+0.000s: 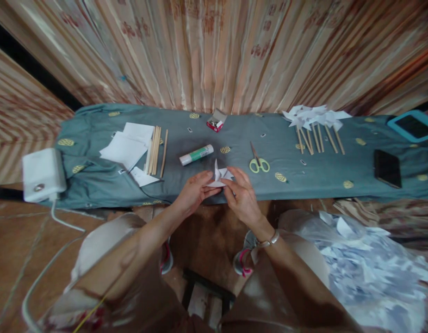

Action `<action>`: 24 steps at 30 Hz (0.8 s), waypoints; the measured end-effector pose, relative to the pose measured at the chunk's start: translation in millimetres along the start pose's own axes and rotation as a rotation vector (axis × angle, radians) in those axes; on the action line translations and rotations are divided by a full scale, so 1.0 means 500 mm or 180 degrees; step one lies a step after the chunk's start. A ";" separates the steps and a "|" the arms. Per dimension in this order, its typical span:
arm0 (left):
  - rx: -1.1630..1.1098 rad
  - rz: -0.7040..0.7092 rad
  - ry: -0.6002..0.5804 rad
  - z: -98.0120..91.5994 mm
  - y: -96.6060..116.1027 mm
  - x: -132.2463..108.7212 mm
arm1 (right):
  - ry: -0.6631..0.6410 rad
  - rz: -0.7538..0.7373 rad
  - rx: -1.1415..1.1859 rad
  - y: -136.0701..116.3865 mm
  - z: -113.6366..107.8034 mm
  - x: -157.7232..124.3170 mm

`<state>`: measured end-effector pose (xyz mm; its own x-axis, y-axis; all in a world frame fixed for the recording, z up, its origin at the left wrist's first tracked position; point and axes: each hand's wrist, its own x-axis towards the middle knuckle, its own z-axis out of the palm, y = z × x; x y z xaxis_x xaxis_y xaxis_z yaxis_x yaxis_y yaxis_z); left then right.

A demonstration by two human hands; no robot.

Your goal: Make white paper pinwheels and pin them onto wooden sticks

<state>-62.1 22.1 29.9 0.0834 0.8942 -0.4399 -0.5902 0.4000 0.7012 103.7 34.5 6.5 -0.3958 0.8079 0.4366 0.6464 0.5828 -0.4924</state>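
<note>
A folded white paper pinwheel (220, 175) is held near the table's front edge, one point standing up. My left hand (197, 188) is closed on its left side, and my right hand (242, 193) pinches the right side. Just behind them a glue stick (196, 155) lies at a slant. To the right rest scissors (258, 163) with light green handles. Farther back is a small open red box (215, 122) with little metal pieces in it. White paper sheets (125, 150) and several wooden sticks (154, 152) lie to the left.
Several finished paper pinwheels on sticks (316, 120) lie at the back right of the cloth-covered table (234, 189). Beyond them are a black phone (387, 169) and a blue-framed device (413, 126). A white box with a cable (43, 175) stands at left. A plastic bag of paper pieces (376, 273) sits lower right.
</note>
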 end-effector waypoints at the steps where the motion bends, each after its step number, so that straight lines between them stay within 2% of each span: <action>1: 0.0002 -0.0004 -0.0010 0.001 0.002 -0.001 | 0.0012 -0.0046 -0.0039 -0.003 -0.002 -0.001; 7: 0.0050 0.0091 -0.0011 0.003 0.013 -0.003 | -0.0136 -0.0227 -0.0204 -0.032 -0.020 -0.001; 11: 0.0016 0.0261 0.0126 0.005 0.013 -0.001 | -0.0137 -0.0306 -0.0147 -0.045 -0.031 0.001; 18: -0.0026 0.0391 0.0133 0.014 0.016 -0.006 | -0.0096 -0.0114 0.0268 -0.056 -0.045 0.009; 24: 0.0028 0.0437 0.0047 0.006 0.013 -0.003 | -0.0076 0.0012 0.0531 -0.058 -0.050 0.012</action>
<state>-63.5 24.2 36.9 -0.0095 0.9376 -0.3476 -0.5882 0.2759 0.7602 98.8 20.5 42.2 -0.4102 0.8108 0.4174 0.5315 0.5845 -0.6131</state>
